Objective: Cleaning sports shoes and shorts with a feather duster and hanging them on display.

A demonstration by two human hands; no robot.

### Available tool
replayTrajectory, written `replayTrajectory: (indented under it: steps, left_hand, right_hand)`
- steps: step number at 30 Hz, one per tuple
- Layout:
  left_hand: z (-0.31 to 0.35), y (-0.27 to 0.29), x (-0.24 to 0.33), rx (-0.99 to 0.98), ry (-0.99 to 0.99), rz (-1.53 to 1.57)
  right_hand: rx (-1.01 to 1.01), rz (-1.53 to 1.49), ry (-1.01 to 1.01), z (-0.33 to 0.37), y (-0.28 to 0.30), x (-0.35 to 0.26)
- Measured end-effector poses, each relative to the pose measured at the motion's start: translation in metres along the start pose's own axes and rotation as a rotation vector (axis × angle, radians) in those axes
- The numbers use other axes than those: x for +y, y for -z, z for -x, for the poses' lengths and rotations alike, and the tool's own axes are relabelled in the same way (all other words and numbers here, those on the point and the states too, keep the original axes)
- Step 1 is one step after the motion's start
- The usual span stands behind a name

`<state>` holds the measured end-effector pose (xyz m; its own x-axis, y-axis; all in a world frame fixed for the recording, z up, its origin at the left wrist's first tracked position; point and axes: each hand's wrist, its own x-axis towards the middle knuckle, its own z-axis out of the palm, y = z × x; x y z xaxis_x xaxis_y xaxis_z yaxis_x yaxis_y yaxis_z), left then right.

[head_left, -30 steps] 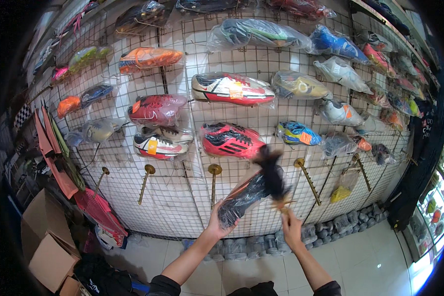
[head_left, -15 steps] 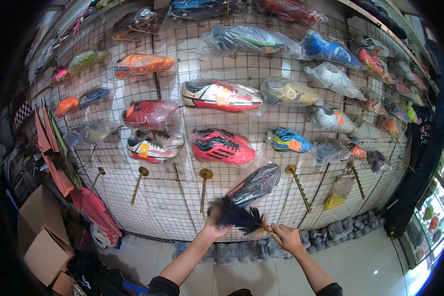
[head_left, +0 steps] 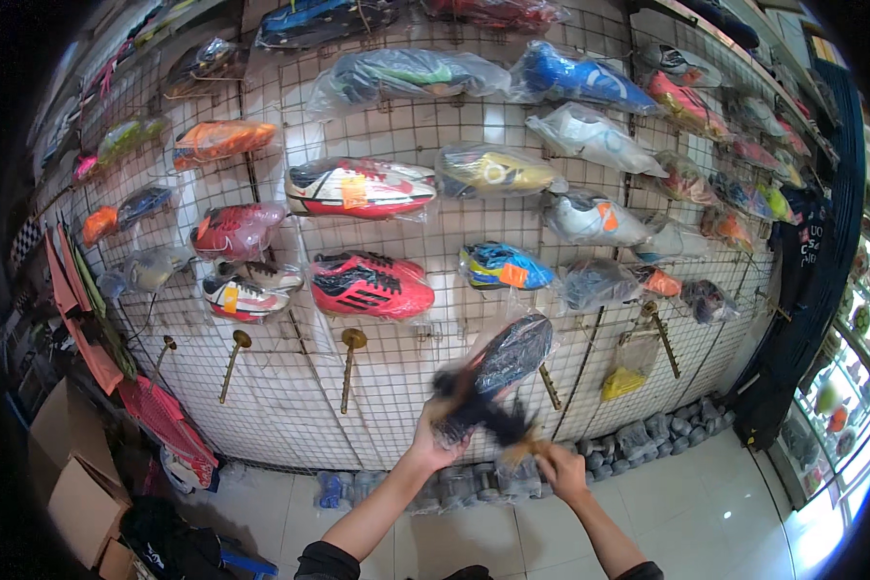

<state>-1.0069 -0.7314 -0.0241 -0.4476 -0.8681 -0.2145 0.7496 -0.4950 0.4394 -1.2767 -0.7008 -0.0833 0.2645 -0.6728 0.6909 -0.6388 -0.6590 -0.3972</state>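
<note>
In front of the wire-grid wall, my left hand (head_left: 440,443) grips the lower end of a dark shoe with an orange edge in a clear plastic bag (head_left: 515,350). The shoe leans up and to the right. My right hand (head_left: 562,470) is closed round the handle of a feather duster (head_left: 501,425), whose black, tan-based feathers lie against or just before the shoe's lower part. Motion smears the feathers and the shoe's lower end, so exact contact is unclear. Nearest above are a bagged red shoe with black stripes (head_left: 372,286) and a blue and yellow shoe (head_left: 507,266).
Bagged football boots hang in rows on the wire grid (head_left: 290,406). Brass-coloured hooks (head_left: 352,367) stick out below them. Grey dumbbells (head_left: 681,435) line the wall's foot. Cardboard boxes (head_left: 85,512) stand at left, and dark clothing (head_left: 778,358) hangs at right.
The wall and its shoes have shifted left in view. The duster's feathers have swung lower and nearer the left hand's shoe. Both hands keep their grip.
</note>
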Motion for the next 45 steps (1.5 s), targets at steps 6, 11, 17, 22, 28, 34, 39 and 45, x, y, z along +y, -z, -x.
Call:
replayTrajectory:
  steps: [6, 11, 17, 22, 28, 34, 39, 45]
  left_hand:
    - [-0.027, 0.007, -0.027, 0.079, -0.048, 0.119]
    - [-0.023, -0.018, -0.045, 0.103, -0.034, 0.025]
    - [-0.016, -0.039, -0.064, 0.161, -0.003, -0.019]
    - [-0.016, -0.05, -0.079, 0.122, -0.04, -0.033]
    - [-0.016, -0.043, -0.092, 0.089, -0.024, -0.06]
    - [-0.02, -0.039, -0.106, 0.061, -0.038, 0.05]
    - [-0.012, -0.047, -0.114, 0.113, -0.061, 0.017]
    - [-0.008, -0.045, -0.123, 0.109, -0.057, 0.086]
  right_hand:
    - [-0.071, -0.075, -0.113, 0.016, 0.024, -0.004]
    - [0.068, -0.045, -0.227, 0.03, 0.037, 0.017]
    - [0.078, 0.07, -0.128, 0.024, 0.072, 0.029]
    - [0.305, -0.072, -0.335, 0.02, 0.084, 0.041]
    - [0.115, -0.104, -0.341, 0.042, 0.099, 0.042]
    - [0.076, -0.037, -0.16, 0.059, 0.093, 0.051]
    - [0.2, -0.177, -0.37, 0.04, 0.089, 0.042]
    - [-0.044, 0.048, 0.097, 0.033, 0.097, 0.04]
